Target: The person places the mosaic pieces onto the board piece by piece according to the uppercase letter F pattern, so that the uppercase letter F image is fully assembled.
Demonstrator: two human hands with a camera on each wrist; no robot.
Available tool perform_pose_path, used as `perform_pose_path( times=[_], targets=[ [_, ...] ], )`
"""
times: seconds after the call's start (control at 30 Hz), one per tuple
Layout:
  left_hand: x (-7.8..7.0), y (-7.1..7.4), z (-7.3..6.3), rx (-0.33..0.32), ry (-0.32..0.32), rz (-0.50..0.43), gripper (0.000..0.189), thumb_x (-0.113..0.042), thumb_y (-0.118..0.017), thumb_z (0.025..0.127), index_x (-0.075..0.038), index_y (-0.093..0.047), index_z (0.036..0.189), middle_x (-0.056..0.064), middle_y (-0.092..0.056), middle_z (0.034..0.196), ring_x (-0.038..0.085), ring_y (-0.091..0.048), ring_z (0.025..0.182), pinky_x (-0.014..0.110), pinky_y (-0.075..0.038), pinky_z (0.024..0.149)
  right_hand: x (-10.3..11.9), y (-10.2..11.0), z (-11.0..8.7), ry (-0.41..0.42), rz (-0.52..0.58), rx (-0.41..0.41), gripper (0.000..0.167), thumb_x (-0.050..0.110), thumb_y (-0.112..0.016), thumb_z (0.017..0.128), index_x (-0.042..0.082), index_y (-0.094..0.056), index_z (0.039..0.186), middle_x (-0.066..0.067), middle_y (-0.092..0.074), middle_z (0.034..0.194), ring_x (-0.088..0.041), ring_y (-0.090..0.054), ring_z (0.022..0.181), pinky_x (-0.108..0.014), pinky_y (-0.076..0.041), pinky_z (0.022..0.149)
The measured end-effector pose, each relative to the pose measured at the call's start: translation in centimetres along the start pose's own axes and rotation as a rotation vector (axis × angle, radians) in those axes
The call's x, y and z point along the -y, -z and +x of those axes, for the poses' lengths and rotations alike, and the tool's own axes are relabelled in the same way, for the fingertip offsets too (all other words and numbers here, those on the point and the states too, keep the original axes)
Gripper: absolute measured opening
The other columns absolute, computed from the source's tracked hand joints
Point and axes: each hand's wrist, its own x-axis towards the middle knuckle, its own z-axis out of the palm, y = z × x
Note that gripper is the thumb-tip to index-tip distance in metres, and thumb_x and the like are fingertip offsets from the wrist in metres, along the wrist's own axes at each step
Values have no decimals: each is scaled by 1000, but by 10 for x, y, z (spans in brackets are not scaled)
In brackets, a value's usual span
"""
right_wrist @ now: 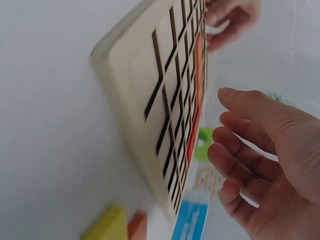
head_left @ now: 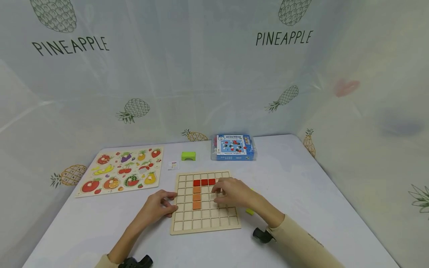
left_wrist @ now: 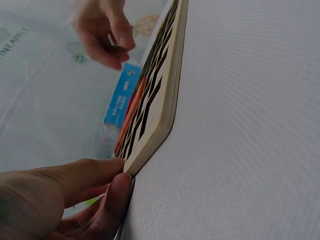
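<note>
A wooden grid board [head_left: 206, 223] lies on the table. Its cells hold a row of red squares [head_left: 204, 182], with a column of orange squares [head_left: 196, 197] running down from the row's left end. At the board's left edge, my left hand [head_left: 155, 207] pinches the rim between thumb and fingers, as the left wrist view shows close up. Over the right part of the board hovers my right hand [head_left: 232, 191], near the end of the red row. Its fingers [right_wrist: 245, 162] are loosely bent, and nothing shows between them and the thumb in the right wrist view.
Yellow [right_wrist: 107, 227] and orange-red [right_wrist: 137, 225] blocks lie right of the board, partly behind my right arm. Farther back are a fruit puzzle board [head_left: 124, 171], a green block [head_left: 188, 156], a small printed card [head_left: 173, 165] and a blue-labelled box [head_left: 233, 147]. A printed curtain hangs behind.
</note>
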Motion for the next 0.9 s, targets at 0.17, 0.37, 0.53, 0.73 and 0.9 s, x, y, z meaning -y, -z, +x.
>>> perform_pose_path(
  times=[0.17,0.37,0.53,0.73,0.9],
  targets=[
    [1,0,0,5,-2,-10,45,-10,-79,81,4,-65,121,16,-60,101,10,-66,63,22,-57,54,-22,14,-25,-63,20,-39,25,30,-76,85,17,-73,107,5,-67,96,-12,-58,81,-20,-48,67],
    [3,0,1,-1,-5,-12,45,-11,-80,80,3,-65,121,15,-61,102,9,-66,63,22,-57,54,-48,20,-53,-128,22,-70,25,29,-78,83,16,-74,105,8,-65,87,-10,-57,77,-20,-48,66],
    [2,1,1,-7,-1,0,45,-10,-80,80,3,-65,121,15,-61,101,9,-66,63,22,-57,54,-66,16,-65,-101,34,-90,25,30,-78,83,14,-74,102,10,-65,84,-7,-57,75,-17,-48,64],
    [2,-1,1,-5,-1,-5,45,-10,-79,80,3,-65,121,14,-61,101,9,-66,63,22,-57,54,-74,10,-72,-110,20,-93,22,29,-81,81,17,-74,97,9,-63,81,-7,-53,71,-16,-45,61],
    [3,-2,0,-10,3,-4,45,-10,-80,80,2,-65,121,14,-61,101,8,-66,63,22,-57,54,-75,9,-74,-121,9,-75,19,29,-81,81,18,-75,96,9,-61,80,-6,-50,70,-16,-43,59]
  ],
)
